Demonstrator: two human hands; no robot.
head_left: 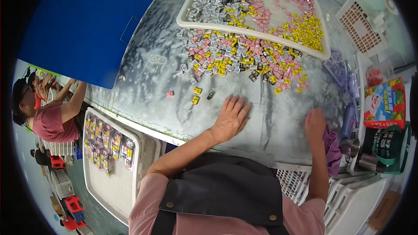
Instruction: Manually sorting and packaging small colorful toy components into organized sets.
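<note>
Along the near side of the grey table (278,135), the right hand (315,126) blurs just beside a purple cloth (332,152); whether its fingers grip anything, I cannot tell. The left hand (232,118) is palm down, fingers loose and holding nothing. Beyond it lie stray small packets (197,91), then a mixed heap (235,56) before a white tray (261,35) holding more.

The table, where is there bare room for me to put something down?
On the table, there's a bare patch between the left hand and the right hand. Another lies between the two yellow blocks and the near edge. It's crowded at the block pile and in most of the white tray behind it.
</note>
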